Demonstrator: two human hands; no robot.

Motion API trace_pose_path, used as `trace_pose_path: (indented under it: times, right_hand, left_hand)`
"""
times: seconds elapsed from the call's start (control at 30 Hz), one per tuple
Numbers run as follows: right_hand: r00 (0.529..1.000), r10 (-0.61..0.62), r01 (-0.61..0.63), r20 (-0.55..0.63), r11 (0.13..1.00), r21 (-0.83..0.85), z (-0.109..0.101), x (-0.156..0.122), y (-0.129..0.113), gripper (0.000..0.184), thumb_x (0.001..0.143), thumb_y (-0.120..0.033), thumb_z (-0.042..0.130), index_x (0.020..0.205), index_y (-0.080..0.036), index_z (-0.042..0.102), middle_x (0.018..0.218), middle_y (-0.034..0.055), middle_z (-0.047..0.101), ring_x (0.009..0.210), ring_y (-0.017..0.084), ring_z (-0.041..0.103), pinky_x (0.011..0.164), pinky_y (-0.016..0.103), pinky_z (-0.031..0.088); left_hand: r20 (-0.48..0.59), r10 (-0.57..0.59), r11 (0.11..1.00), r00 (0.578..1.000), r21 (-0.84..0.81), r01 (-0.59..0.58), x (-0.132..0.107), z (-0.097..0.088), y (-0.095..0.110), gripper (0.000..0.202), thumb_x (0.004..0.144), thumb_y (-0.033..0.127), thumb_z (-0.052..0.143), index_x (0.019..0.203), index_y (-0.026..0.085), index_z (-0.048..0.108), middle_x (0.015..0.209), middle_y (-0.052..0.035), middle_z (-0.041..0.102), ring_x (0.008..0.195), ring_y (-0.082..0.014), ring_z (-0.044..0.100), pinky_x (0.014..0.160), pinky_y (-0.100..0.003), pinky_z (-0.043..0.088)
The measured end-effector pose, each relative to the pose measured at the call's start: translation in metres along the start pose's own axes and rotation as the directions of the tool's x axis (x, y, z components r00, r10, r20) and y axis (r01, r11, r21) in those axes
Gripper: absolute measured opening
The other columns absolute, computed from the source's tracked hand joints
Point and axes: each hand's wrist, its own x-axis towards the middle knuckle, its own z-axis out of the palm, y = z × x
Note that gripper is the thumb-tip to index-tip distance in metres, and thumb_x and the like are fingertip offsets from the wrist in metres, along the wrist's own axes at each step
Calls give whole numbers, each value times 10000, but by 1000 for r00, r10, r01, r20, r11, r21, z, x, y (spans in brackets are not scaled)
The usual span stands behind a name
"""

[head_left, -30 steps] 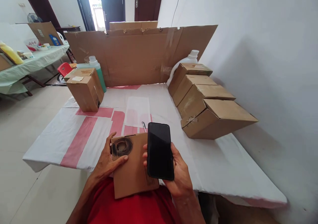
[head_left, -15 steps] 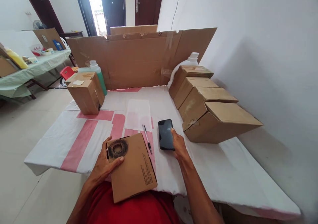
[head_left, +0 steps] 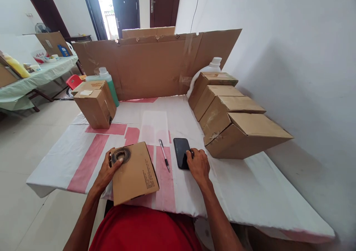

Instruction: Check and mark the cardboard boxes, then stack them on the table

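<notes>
Now: left hand [head_left: 107, 169] fingers wrapped on upper-left corner of shut cardboard box [head_left: 136, 175], lower centre of frame, box on worktop [head_left: 250, 191] near edge. Right hand [head_left: 198, 164] fingers curled on phone [head_left: 181, 151], lying right of pen [head_left: 164, 155]; grip or mere touch, cannot tell. Box unopened, pen untouched.

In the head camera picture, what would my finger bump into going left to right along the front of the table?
First the left hand → cardboard box → pen → phone → right hand → big tilted box.
</notes>
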Motion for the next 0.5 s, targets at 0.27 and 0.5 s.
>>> trace_pose_path:
  times: [0.27,0.5]
  right_hand:
    - [848,-332,190,412,918,349,6,-105,-38,462,1010,-535,508,1239,-185,704,1119,114,702,1016,250,662,913,358,518]
    - [727,-454,169,515,845,507,8,-152,-56,713,865,-406,750,1511,-233,501,1258,114,596,1138,285,592,955,421,525]
  left_hand:
    - [-115,-3,997,993,82,13,-14,-8,-10,861,867,732,587,1516,193,417,1531,-213,470,1388,-388,521,1134,-588,447]
    - [40,-134,991,990,-5,134,-81,-24,-1,817,944,743,463,1596,263,352,1675,-113,377,1527,-355,373,1188,-488,430]
